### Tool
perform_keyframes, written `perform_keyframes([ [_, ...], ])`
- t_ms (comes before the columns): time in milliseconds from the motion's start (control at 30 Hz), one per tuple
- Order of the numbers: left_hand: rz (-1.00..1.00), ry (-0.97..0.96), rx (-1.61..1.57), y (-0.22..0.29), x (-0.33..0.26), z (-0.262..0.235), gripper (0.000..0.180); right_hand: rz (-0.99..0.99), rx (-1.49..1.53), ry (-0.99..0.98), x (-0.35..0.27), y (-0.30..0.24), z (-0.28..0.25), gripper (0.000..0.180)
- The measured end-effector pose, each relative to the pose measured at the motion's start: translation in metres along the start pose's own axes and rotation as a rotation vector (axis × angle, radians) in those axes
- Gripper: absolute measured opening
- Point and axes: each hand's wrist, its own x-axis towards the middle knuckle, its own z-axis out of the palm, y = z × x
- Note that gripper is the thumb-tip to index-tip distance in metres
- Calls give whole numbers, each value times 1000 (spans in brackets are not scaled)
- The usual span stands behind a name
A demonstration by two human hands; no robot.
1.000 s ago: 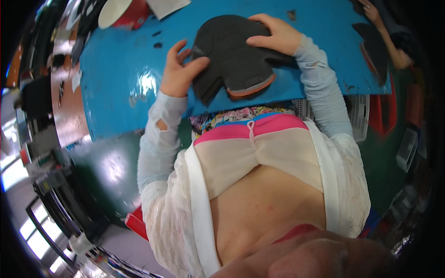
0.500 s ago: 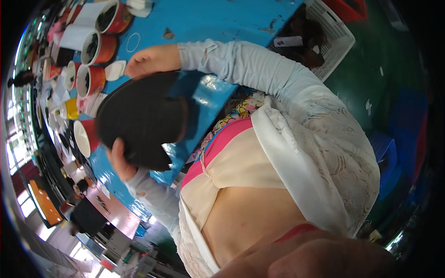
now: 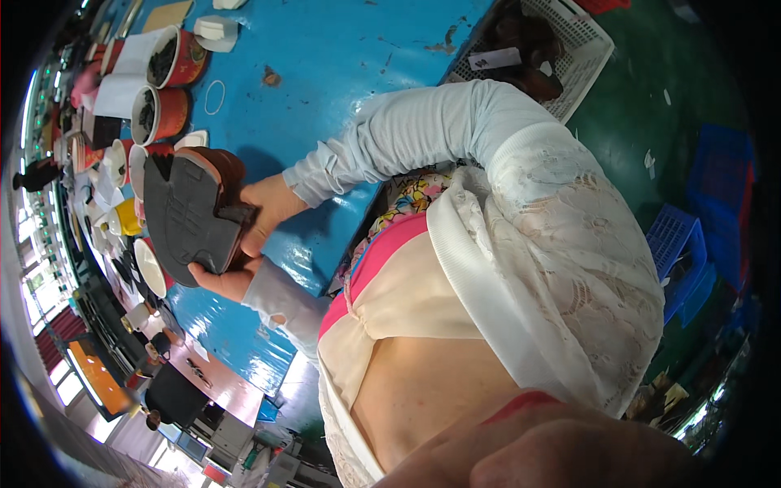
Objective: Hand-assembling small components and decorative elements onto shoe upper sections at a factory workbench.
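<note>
I hold a shoe [image 3: 191, 211] over the blue table [image 3: 342, 73], its dark grey sole turned up toward me and a brown upper showing along its far edge. My left hand [image 3: 226, 279] grips it from below at the heel end. My right hand [image 3: 272, 207] clasps its side, the light blue sleeve running back across the table edge to my shoulder.
Two red tins with dark contents [image 3: 167, 58] stand at the table's far side, with white bowls [image 3: 150, 268] and a yellow cup [image 3: 126, 215] beyond the shoe. A white basket of dark pieces [image 3: 561, 49] sits at the upper right. Blue crates [image 3: 683, 244] stand on the green floor.
My view has swung toward the left end of the table. The shoe has moved there from in front of me, and my right hand has come back onto it.
</note>
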Motion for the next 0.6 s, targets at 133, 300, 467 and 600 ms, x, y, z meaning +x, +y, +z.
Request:
perform_keyframes([
  [133, -29, -48, -134, -6, -12, 8, 48, 180, 655, 310, -3, -5, 14, 84],
  [300, 38, -72, -136, 0, -5, 15, 48, 20, 693, 377, -7, -10, 12, 86],
  [467, 850, -49, 1278, 2, -22, -9, 40, 173, 794, 393, -5, -30, 1, 88],
  [600, 301, -155, -56, -7, -52, 22, 53, 284, 667, 536, -4, -14, -27, 91],
])
